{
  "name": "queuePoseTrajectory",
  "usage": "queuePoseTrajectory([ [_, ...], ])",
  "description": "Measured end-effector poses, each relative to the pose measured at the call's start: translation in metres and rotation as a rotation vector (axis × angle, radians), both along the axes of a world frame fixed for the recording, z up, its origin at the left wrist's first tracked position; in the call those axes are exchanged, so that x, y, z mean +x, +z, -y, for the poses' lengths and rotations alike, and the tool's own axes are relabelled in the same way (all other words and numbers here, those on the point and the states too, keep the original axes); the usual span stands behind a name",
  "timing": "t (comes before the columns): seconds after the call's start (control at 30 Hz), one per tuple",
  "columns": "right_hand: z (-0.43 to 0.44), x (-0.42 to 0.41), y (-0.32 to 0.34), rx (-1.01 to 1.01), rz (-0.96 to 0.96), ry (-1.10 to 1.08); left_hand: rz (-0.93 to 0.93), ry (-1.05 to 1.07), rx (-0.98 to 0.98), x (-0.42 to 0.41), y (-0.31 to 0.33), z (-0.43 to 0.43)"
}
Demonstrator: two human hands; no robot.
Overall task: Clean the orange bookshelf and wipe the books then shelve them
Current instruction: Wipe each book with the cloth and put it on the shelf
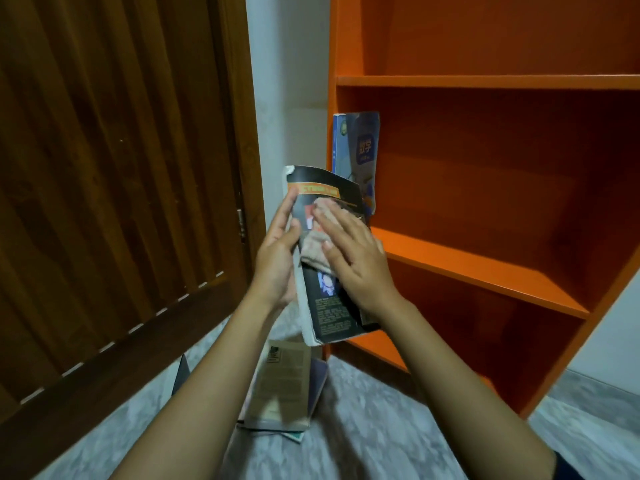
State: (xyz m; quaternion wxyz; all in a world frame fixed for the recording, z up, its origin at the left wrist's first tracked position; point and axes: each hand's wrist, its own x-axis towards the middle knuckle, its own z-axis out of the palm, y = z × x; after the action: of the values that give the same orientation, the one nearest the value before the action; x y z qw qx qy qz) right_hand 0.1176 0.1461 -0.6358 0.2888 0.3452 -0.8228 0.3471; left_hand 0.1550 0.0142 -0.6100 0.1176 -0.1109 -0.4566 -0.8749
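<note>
Worn black-covered paperback book (327,306) held upright in front of orange wooden bookshelf (485,81), above pile of books (282,386) on grey marbled floor (363,427). At page edge, left hand (275,261) grips it, thumb curled onto cover. On cover, right hand (353,258) presses beige cloth (317,251), fingers straight, slightly spread. On middle shelf, blue softcover book (360,150) leans against left side.

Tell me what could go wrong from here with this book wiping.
1. Only the left hand grips the held book while the right hand presses the cloth against its cover; a hard stroke might knock it onto the floor pile.
2. Its cover looks curled at the top; rubbing there could crease it.
3. The shelved book has nothing bracing its right side and may slump.
</note>
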Motion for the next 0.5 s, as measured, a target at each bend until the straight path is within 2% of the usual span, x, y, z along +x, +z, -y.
queuePoseTrajectory([
  [0.13, 0.000, 0.015, -0.032, 0.149, -0.161, 0.041, 0.009, 0.096, 0.113, -0.003, -0.004, 0.007],
  [0.23, -0.002, 0.022, -0.064, 0.081, -0.228, 0.023, 0.014, 0.186, 0.193, -0.004, -0.007, 0.006],
  [0.37, 0.002, 0.015, -0.087, -0.273, 0.044, -0.184, 0.028, 0.190, 0.147, -0.002, -0.007, 0.003],
  [0.5, -0.001, 0.005, -0.072, -0.708, 0.422, -0.107, 0.020, 0.118, 0.040, 0.005, -0.007, -0.001],
])
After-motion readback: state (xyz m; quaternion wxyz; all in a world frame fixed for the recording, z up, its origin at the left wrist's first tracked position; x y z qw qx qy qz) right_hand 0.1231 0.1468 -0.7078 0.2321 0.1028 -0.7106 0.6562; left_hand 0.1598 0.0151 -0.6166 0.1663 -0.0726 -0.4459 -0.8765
